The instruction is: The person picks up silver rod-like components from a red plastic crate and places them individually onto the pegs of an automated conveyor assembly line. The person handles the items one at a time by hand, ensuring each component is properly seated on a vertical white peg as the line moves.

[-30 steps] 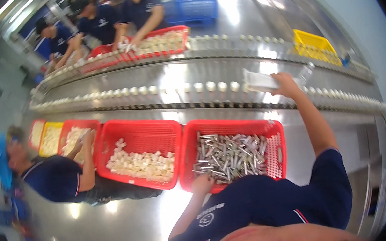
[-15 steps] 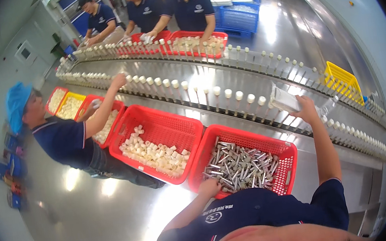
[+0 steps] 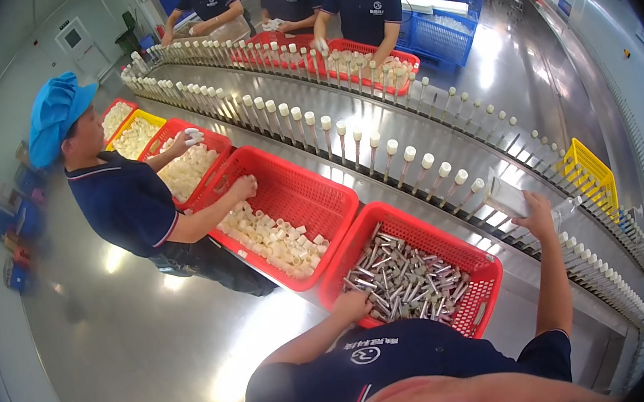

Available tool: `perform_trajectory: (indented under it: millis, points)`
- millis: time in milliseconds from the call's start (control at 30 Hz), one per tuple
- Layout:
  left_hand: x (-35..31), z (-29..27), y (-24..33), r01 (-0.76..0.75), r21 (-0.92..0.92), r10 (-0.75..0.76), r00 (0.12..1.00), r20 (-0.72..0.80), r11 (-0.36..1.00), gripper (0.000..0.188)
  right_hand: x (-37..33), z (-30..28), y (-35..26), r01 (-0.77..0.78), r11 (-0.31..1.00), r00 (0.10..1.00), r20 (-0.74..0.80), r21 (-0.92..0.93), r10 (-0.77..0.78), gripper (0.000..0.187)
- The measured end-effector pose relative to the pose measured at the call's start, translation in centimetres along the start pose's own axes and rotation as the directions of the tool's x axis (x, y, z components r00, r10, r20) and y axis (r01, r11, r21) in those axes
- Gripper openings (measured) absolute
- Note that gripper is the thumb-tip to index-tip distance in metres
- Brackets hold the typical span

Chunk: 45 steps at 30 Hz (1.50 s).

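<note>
My left hand (image 3: 352, 306) is curled over the near left rim of a red basket (image 3: 466, 257), its fingertips partly hidden. Silvery metal pieces (image 3: 407, 278), each a slim stem with a wider end, lie heaped inside that basket. Farther right, my right hand (image 3: 535, 215) is closed on the near edge of a clear, whitish box-shaped piece (image 3: 506, 197) at the conveyor. A row of upright thin rods with white caps (image 3: 427, 161) runs up to this piece from the left. Whether the piece is fixed there I cannot tell.
To my left, a co-worker in a blue cap (image 3: 54, 114) reaches into a red basket (image 3: 300, 189) of white caps. Several people (image 3: 366, 12) stand across the conveyor (image 3: 308, 93) behind more red baskets. A yellow basket (image 3: 591, 174) sits at the far right.
The whole view has shifted. The co-worker's hand has gone from the rod row down into the basket of white caps. Both my hands keep their places at the basket rim and the clear piece.
</note>
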<state>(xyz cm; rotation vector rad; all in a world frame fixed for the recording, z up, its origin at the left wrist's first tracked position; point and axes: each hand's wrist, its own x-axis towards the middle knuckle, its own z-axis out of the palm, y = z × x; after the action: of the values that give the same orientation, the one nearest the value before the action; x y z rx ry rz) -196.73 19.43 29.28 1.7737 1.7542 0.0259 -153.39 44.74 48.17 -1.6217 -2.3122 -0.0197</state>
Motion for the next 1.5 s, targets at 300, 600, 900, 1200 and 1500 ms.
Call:
perform_trajectory:
  millis: [300, 600, 900, 1200, 1500]
  points:
    - [1.7, 0.9, 2.4, 0.001, 0.005, -0.001, 1.000, -0.011, 1.000, 0.031, 2.8, -0.7, 1.8, 0.045, 0.999, 0.998, -0.052, 0.019, -0.044, 0.080]
    - [0.3, 3.5, 3.0, -0.036, -0.022, 0.032, 0.990, -0.139, 0.999, 0.027, 1.0, -0.4, 3.2, 0.062, 0.997, 0.994, -0.094, 0.041, -0.058, 0.077]
    - [-0.9, 3.9, 4.5, -0.022, -0.030, 0.019, 0.997, -0.081, 0.999, 0.028, -0.6, -1.8, 4.0, 0.049, 0.998, 0.995, -0.086, 0.037, -0.046, 0.082]
    - [-5.3, 1.9, 5.4, 0.063, -0.027, -0.064, 0.998, -0.022, 0.998, 0.032, -4.5, -3.2, 3.1, 0.030, 1.000, 0.999, 0.025, -0.010, -0.029, 0.084]
    - [-3.4, 4.5, 9.6, 0.092, 0.000, -0.092, 0.996, -0.011, 0.996, 0.036, -5.4, -6.5, 7.7, 0.019, 0.999, 0.997, 0.076, -0.033, -0.016, 0.082]
